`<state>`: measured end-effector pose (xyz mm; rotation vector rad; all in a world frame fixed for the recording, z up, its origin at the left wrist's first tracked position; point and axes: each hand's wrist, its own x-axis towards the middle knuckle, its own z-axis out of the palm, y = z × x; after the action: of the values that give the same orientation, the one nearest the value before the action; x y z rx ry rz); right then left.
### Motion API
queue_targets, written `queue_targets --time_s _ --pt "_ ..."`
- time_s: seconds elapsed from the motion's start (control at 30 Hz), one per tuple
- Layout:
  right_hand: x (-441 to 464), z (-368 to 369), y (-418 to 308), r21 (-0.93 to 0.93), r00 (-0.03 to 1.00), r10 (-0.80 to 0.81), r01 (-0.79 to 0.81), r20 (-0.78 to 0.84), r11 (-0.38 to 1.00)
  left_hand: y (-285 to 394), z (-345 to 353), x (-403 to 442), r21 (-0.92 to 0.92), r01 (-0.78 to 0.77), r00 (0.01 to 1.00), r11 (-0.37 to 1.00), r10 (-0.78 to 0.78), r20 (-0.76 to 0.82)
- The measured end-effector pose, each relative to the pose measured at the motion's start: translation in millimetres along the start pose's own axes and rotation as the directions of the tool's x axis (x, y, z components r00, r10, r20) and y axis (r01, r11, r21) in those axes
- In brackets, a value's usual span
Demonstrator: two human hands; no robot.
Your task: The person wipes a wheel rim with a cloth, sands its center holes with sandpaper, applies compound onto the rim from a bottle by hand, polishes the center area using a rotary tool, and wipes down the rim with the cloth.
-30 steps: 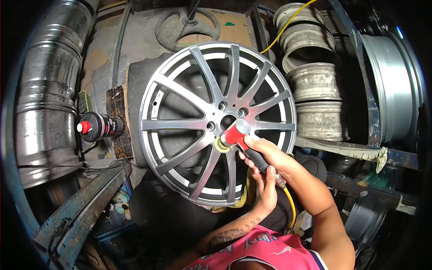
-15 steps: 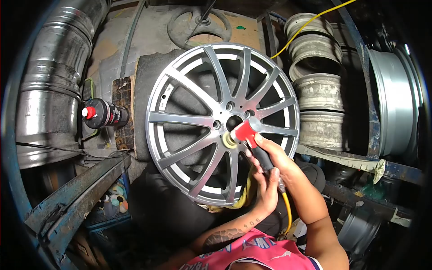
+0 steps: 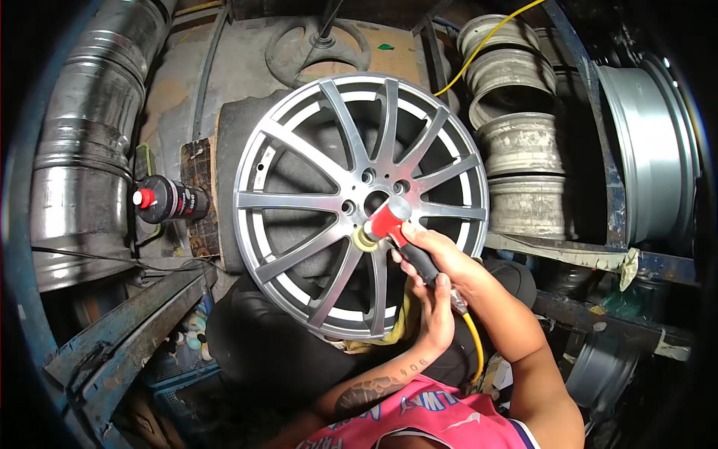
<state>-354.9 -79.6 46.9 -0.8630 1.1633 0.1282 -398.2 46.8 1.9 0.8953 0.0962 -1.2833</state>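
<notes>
A silver multi-spoke alloy wheel rim [image 3: 387,157] lies face up before me. My right hand [image 3: 446,258] is wrapped around the neck and black handle of a red air polisher [image 3: 387,224], thumb near its head. Lower on the same handle, by the metal hose fitting, my left hand [image 3: 434,318] closes around it, partly hidden. The polisher's small yellowish pad [image 3: 365,238] rests against the rim's hub area, just below left of the center hole. A yellow air hose [image 3: 475,340] runs down from the handle's end.
A black bottle with a red cap [image 3: 170,199] lies at the left. Stacked rims [image 3: 520,142] stand on the right, and shiny rims [image 3: 86,165] line the left. A yellow cloth [image 3: 400,325] shows under the wheel's near edge. A steering wheel [image 3: 318,52] lies beyond.
The whole view has shifted slightly, with the wheel appearing a little further left. The polisher's pad has stayed on the hub area, with both hands still holding the tool.
</notes>
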Motion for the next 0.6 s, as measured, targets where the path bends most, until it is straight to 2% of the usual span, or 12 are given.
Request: queue_targets --time_s 0.1,0.2,0.3,0.37,0.43,0.5,0.57,0.6 --pt "-13 -5 -10 -0.051 0.999 0.046 -0.047 -0.012 0.998 -6 2 -1 -0.039 0.069 0.991 0.997 -0.063 0.119" --pt "-20 -7 -15 -0.095 0.998 0.055 -0.055 0.000 0.994 -9 3 0 -0.047 0.093 0.985 0.995 -0.084 0.154" --pt "-8 -2 -5 -0.062 0.999 0.024 -0.026 -0.028 0.998 -1 4 -1 -0.074 0.082 0.996 0.994 -0.079 0.045" --pt "-2 3 -3 -0.049 0.999 -0.025 0.027 0.034 0.998 21 9 -4 -0.122 0.112 0.992 0.986 -0.118 -0.045" --pt "5 -1 1 -0.042 0.993 -0.067 0.071 0.096 0.997 23 8 -1 -0.144 0.059 0.997 0.988 -0.065 -0.041" --pt "5 -8 1 -0.025 0.995 -0.038 0.041 0.097 0.999 33 7 -1 -0.103 0.137 0.990 0.985 -0.134 0.044" --pt "5 -18 3 -0.006 0.995 -0.007 0.007 0.100 1.000 49 3 -2 -0.028 0.331 0.935 0.943 -0.324 0.143" --pt "-1 -18 -3 -0.001 0.993 0.028 -0.028 0.116 1.000 48 -7 3 -0.013 0.442 0.873 0.897 -0.427 0.233"
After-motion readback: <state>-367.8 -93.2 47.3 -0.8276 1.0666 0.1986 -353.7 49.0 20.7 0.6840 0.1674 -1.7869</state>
